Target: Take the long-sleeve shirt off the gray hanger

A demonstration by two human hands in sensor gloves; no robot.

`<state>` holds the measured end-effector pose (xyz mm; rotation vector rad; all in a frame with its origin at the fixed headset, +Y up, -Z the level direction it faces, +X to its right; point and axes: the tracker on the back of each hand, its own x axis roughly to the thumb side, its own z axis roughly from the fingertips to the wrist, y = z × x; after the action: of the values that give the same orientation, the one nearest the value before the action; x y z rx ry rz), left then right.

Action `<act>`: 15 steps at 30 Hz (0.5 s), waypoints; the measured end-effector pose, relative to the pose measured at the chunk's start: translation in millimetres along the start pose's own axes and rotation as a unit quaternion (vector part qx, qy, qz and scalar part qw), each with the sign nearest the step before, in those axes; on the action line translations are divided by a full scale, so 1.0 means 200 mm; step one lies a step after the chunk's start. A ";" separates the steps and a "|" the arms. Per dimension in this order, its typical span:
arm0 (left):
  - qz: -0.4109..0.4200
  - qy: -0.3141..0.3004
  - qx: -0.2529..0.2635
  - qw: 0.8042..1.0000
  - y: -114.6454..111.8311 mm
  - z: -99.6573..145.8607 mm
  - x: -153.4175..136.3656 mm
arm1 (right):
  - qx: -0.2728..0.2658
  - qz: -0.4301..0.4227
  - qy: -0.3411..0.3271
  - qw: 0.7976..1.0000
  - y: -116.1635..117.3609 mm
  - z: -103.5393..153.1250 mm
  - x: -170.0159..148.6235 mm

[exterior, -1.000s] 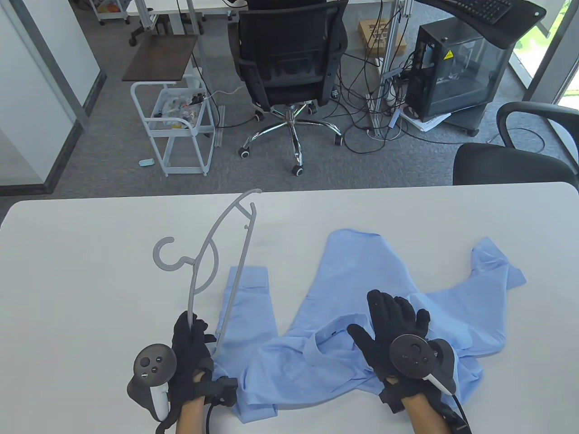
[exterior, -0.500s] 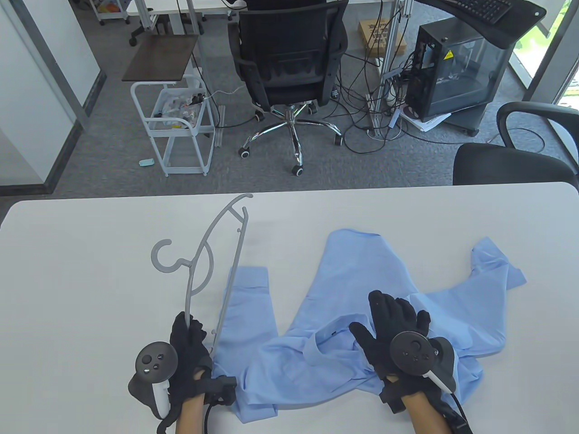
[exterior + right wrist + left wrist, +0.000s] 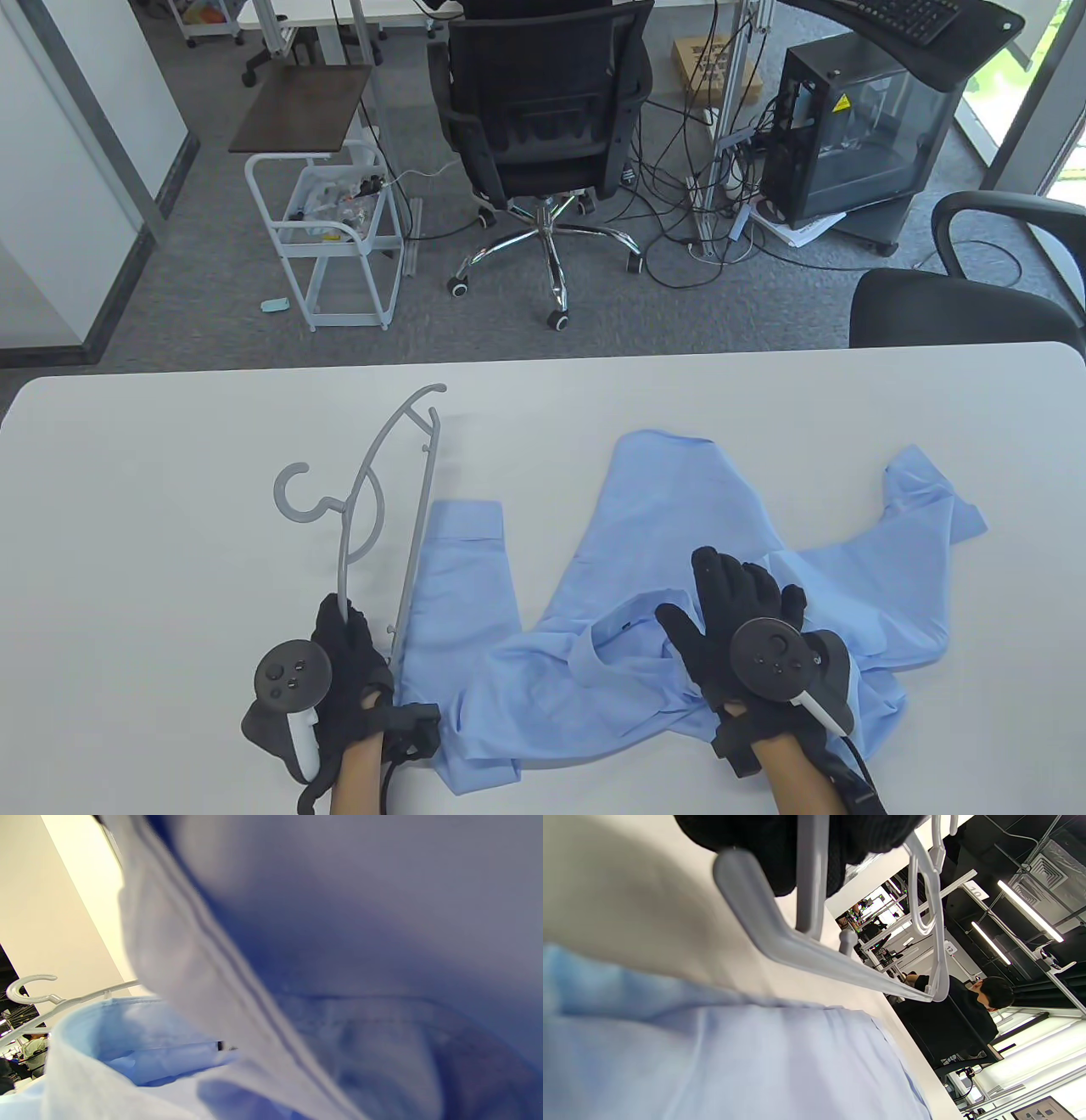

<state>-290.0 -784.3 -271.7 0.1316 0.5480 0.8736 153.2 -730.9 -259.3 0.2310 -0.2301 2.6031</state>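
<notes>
A light blue long-sleeve shirt (image 3: 679,543) lies spread and rumpled on the white table (image 3: 170,526). My left hand (image 3: 348,645) grips the near end of the gray hanger (image 3: 373,475), which is out of the shirt and tilted up, its hook pointing left. In the left wrist view the hanger (image 3: 814,950) runs from my fingers (image 3: 780,857) above the shirt sleeve (image 3: 712,1065). My right hand (image 3: 730,611) rests flat, fingers spread, on the shirt near the collar. The right wrist view shows the shirt collar (image 3: 212,963) close up and the hanger (image 3: 51,1001) at the left.
Beyond the table's far edge stand an office chair (image 3: 543,127), a white trolley (image 3: 331,238), a computer case (image 3: 857,127) and floor cables. Another black chair (image 3: 959,306) stands at the right corner.
My left hand has moved the hanger leftward and lowered it, away from the shirt sleeve. My right hand has stayed flat on the shirt.
</notes>
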 end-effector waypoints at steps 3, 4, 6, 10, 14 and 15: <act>-0.002 0.007 -0.004 1.000 -0.01 0.00 -0.01 | 0.005 0.000 0.001 1.000 0.00 0.00 0.00; -0.005 0.011 -0.006 1.000 -0.01 0.00 -0.01 | 0.007 0.003 0.001 1.000 0.01 -0.01 0.00; -0.008 0.017 -0.010 1.000 -0.02 -0.01 -0.01 | 0.007 0.005 0.001 1.000 0.01 -0.01 0.00; -0.005 0.032 -0.010 0.999 -0.02 -0.01 -0.03 | 0.010 0.005 0.004 1.000 0.01 -0.01 0.00; 0.011 0.050 -0.023 0.998 -0.03 -0.02 -0.05 | 0.014 0.008 0.007 1.000 0.02 -0.01 0.00; 0.018 0.054 -0.026 0.998 -0.03 -0.03 -0.05 | 0.017 0.010 0.007 1.000 0.03 -0.01 0.00</act>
<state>-293.9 -796.5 -274.0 0.0463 0.6248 0.9324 149.4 -735.2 -261.4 0.2238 -0.1852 2.6282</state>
